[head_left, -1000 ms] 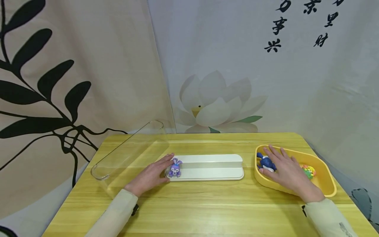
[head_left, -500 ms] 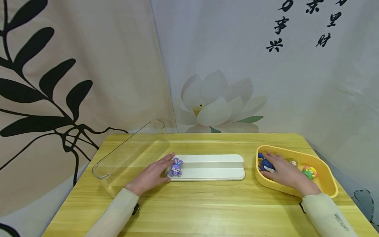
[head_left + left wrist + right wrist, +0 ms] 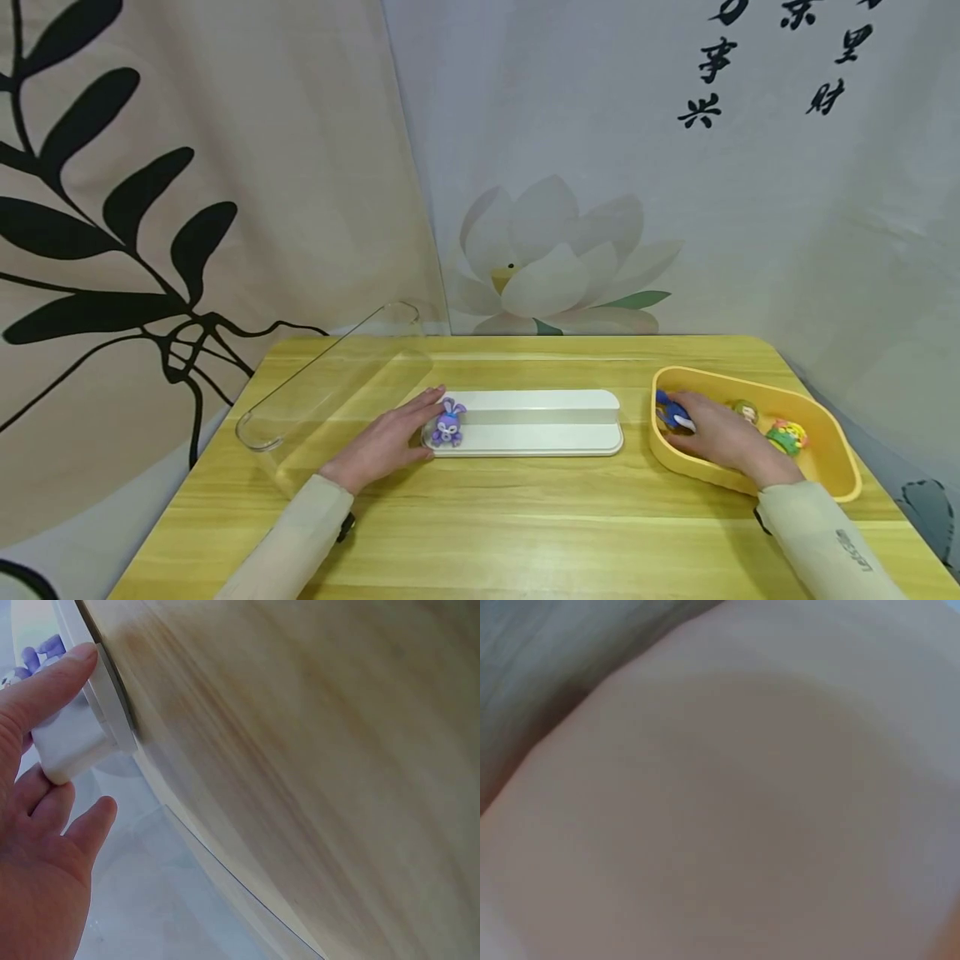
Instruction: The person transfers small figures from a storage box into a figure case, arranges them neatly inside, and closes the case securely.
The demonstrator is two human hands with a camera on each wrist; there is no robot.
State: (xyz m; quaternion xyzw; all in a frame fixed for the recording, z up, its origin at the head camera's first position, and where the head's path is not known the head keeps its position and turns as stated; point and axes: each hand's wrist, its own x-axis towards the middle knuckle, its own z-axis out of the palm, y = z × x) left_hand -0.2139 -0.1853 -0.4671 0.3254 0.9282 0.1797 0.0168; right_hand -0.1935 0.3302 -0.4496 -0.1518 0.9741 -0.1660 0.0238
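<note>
On the table a white stepped display base (image 3: 540,437) lies lengthwise, with a purple rabbit figurine (image 3: 448,423) standing at its left end. My left hand (image 3: 386,446) holds that end: in the left wrist view the thumb (image 3: 56,684) lies along the front edge and the fingers (image 3: 52,806) reach the back. Inside the yellow tray (image 3: 843,467) at the right, my right hand (image 3: 720,429) grips a blue figurine (image 3: 672,412), its fingertips mostly hidden. The right wrist view is filled by blurred skin.
A clear plastic cover (image 3: 322,387) lies slantwise at the back left, behind my left hand. Two more figurines sit in the tray, an olive-green one (image 3: 745,410) and a colourful one (image 3: 787,437). A printed cloth (image 3: 570,167) hangs behind the wooden table (image 3: 525,525).
My right hand has sunk lower into the tray, and its spread fingers have closed round the blue figurine. The olive-green figurine has come into sight. My left hand keeps its place on the base.
</note>
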